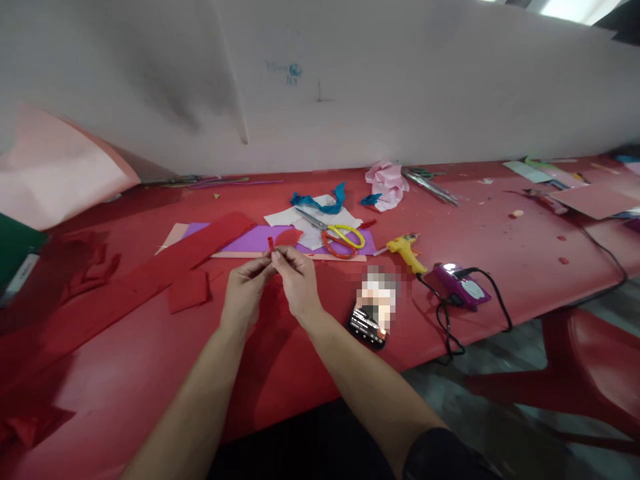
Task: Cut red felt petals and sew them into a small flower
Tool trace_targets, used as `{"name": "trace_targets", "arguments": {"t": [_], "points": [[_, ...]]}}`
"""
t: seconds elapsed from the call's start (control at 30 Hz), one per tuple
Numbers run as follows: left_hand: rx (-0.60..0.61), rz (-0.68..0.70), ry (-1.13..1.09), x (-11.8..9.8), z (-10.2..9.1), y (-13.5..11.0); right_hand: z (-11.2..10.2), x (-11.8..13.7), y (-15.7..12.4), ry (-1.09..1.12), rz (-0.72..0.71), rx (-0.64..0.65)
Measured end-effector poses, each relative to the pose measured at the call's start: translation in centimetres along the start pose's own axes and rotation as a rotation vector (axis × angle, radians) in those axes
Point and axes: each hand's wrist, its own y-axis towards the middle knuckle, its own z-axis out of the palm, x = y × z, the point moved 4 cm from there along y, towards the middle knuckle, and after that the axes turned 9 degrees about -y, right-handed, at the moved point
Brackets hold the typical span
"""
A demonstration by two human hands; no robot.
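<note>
My left hand (247, 288) and my right hand (298, 279) meet above the red table (500, 267), fingers pinched together. Between the fingertips they hold a small piece of red crepe paper (284, 239) that sticks up, with a thin rolled part at its left. A long strip of red crepe paper (150, 280) lies to the left of my hands. A smaller red square piece (189, 291) lies beside it.
Scissors with yellow and red handles (336, 237) lie on white and purple sheets (260, 239). A yellow glue gun (407, 251), a purple device with a black cable (460, 283) and a phone (369, 323) sit to the right. Pink paper (386, 183) and blue scraps (320, 202) lie further back. A red chair (590, 373) stands at right.
</note>
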Motion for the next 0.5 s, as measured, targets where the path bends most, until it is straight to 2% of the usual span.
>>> {"name": "trace_targets", "arguments": {"t": [0.5], "points": [[-0.002, 0.018, 0.012, 0.02, -0.1, -0.01, -0.07, 0.0, -0.09, -0.001, -0.012, 0.007]]}}
